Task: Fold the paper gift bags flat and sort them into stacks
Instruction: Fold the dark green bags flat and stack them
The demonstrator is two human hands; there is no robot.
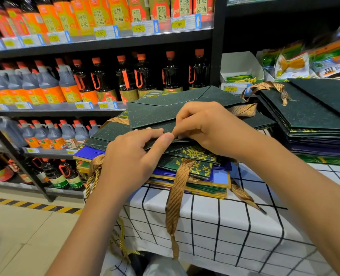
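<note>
Both hands, left (pixel 129 156) and right (pixel 203 126), pinch the dark green bag (pixel 161 114).

The scene is evenly and brightly lit from overhead, and only soft shadows are cast. Glare is seen on the price strips (pixel 105 32) and the bottles (pixel 171 72). Shelf lines are bowed by wide-angle distortion, and the snack packets (pixel 324 58) at the right edge are smeared.
</note>
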